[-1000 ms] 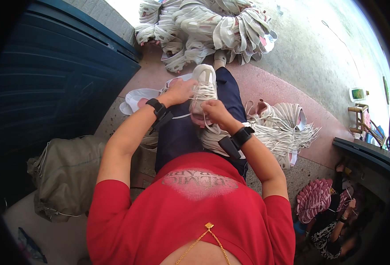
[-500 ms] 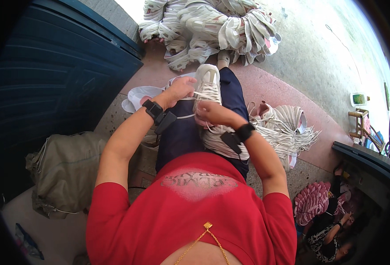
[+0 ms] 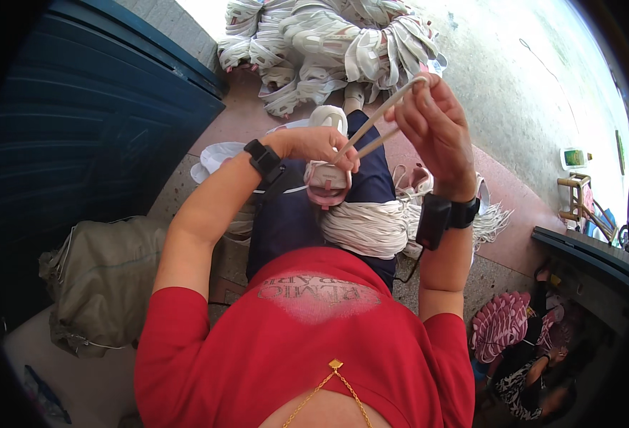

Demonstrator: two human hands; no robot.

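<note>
A white and pink shoe upper point(image 3: 327, 177) lies across my thighs, its toe pointing away from me and its tongue toward me. My left hand point(image 3: 324, 147) is closed over the middle of it, fingers bent at the lacing, and hides most of the eyelets. Raised to the right, my right hand point(image 3: 434, 123) pinches a flat off-white shoelace point(image 3: 375, 118). Two strands of that lace run taut from the shoe, at my left fingers, up to the right hand. A thick bundle of white shoelaces point(image 3: 368, 227) rests on my lap just below the shoe.
Beyond my feet lies a big heap of white shoe uppers point(image 3: 329, 43). More uppers point(image 3: 418, 182) lie at my right thigh, and white pieces point(image 3: 218, 155) at my left. A blue door point(image 3: 108, 107) and a sack point(image 3: 108, 278) stand left. Another person point(image 3: 532, 378) is at lower right.
My right hand has risen away to the upper right, drawing the lace out taut. The left hand has moved right, onto the shoe's lacing.
</note>
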